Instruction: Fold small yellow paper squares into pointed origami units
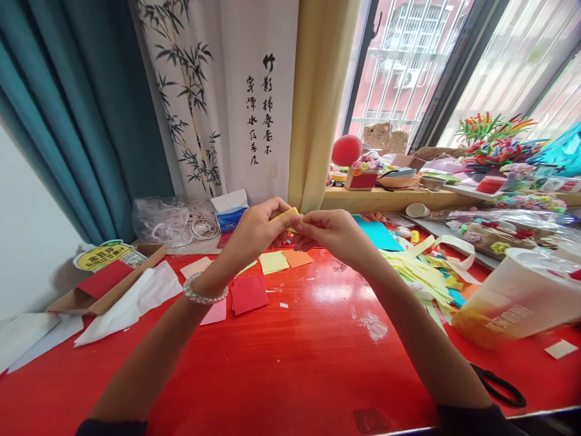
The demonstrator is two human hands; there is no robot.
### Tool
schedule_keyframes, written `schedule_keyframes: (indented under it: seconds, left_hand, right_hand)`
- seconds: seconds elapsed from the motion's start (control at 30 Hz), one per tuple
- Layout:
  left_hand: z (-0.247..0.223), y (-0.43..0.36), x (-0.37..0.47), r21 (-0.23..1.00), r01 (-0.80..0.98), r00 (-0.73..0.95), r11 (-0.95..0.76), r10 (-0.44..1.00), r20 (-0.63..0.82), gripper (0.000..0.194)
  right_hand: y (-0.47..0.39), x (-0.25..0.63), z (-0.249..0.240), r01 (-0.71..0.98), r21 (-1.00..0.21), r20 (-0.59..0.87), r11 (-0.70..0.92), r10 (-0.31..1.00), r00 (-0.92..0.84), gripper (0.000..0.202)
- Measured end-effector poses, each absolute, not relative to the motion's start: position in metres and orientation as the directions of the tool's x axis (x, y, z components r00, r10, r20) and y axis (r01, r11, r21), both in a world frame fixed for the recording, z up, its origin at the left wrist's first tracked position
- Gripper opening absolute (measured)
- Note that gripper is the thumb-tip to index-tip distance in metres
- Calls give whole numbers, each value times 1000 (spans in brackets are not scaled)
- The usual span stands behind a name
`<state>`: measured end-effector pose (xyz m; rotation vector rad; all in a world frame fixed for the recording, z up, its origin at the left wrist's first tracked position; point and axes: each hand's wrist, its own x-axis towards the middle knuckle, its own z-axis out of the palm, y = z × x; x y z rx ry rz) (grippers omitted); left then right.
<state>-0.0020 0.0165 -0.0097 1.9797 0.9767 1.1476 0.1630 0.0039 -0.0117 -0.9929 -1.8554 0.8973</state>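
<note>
A small folded piece of yellow paper [285, 214] is raised above the far part of the red table. My left hand [259, 229] pinches it between thumb and fingers, a beaded bracelet on that wrist. At its right end, the fingertips of my right hand [327, 231] close on the same paper. Below the hands lie paper squares: a pale yellow one [273, 262], an orange one [298, 258], red ones [249, 294] and a pink one [214, 312]. My fingers hide part of the folded paper.
Yellow paper strips [420, 272] are heaped at right beside a large plastic cup [512, 297]. Black scissor handles [503, 387] show near the front right edge. At left are a cardboard tray [104, 297] and white tissue [131, 306]. Craft flowers [499, 145] crowd the windowsill.
</note>
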Motion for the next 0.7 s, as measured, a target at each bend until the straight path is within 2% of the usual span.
schedule_keyframes:
  seconds: [0.1,0.3,0.4,0.53,0.7]
  left_hand:
    - [-9,20,-4,891,212,393,-401,870,297,29]
    - [-8,25,-8,902,268,461,-338,867,188,29]
    - [-9,29,-13,891,304,487,-338,859,160,30]
    - [-14,34,-12,870,249,513,-425,820,254,24]
    - [-20,33,-4,900,133,416,-415,848,329,19]
  right_hand:
    - [6,165,-12,282,-861,311,422,878,-363,28]
    - [8,173,-9,452,-819,103,355,865,-492,26]
    - [8,175,-8,512,-767,80,387,849,-522,28]
    - [7,173,-10,521,-749,91,409,842,-531,26]
    - [6,169,-10,488,-765,124,420,840,-528,31]
